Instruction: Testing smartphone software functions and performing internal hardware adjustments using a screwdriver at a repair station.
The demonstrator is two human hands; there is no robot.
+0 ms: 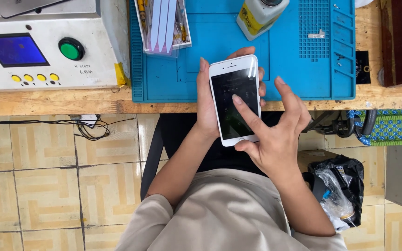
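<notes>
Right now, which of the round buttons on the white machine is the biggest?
The round green button, right of the blue screen. The four small yellow buttons sit in a row below that screen.

Ahead of my hands the mat (219,51) is bare; a bottle (259,16) and tray (164,28) block its far edge.

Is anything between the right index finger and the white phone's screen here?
Nothing visible. The left hand holds the white phone from behind, and the right hand has its index fingertip already on the dark screen, above the edge of the blue work mat.
</notes>
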